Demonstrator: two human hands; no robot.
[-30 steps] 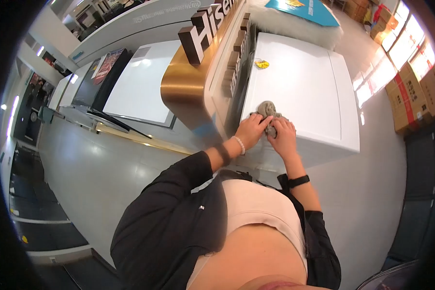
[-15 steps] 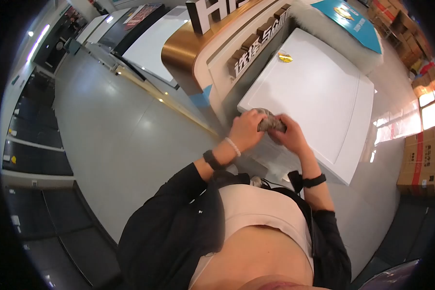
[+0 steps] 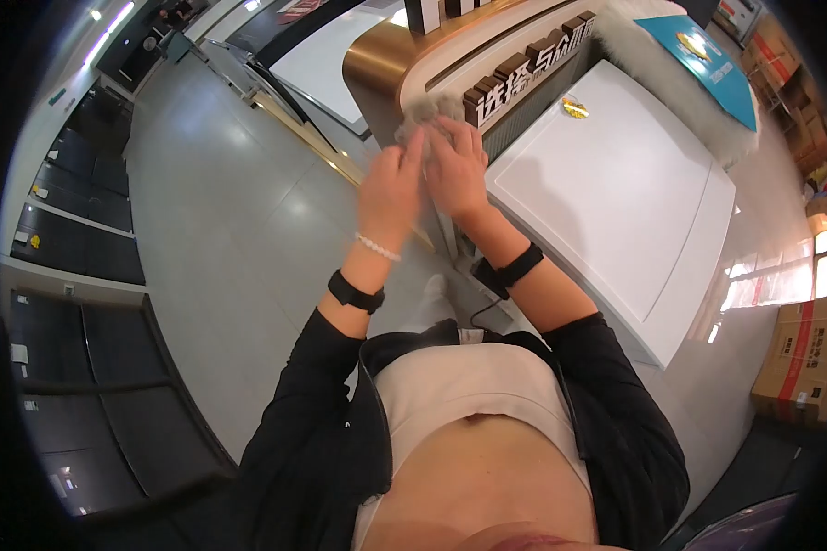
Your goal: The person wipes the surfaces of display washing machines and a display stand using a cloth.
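A crumpled grey-brown cloth, blurred by motion, is at the rounded end of the white counter with gold trim. My right hand has its fingers bent over the cloth. Close beside it, my left hand is closed at the cloth's lower left edge, its fingertips smeared by motion. Both hands hide part of the counter's front. Whether the cloth touches the counter face, I cannot tell. To the right lies the white flat-topped appliance, with a small yellow sticker on its top.
Raised characters stand out from the counter face. A white fluffy cover bears a blue board behind the appliance. Cardboard boxes stand at right. Dark appliances line the left, beyond the tiled floor.
Both hands moved with the cloth from the near edge of the white appliance, left and forward to the counter's end. The view shifted slightly. Blue tape on the counter's corner is out of sight.
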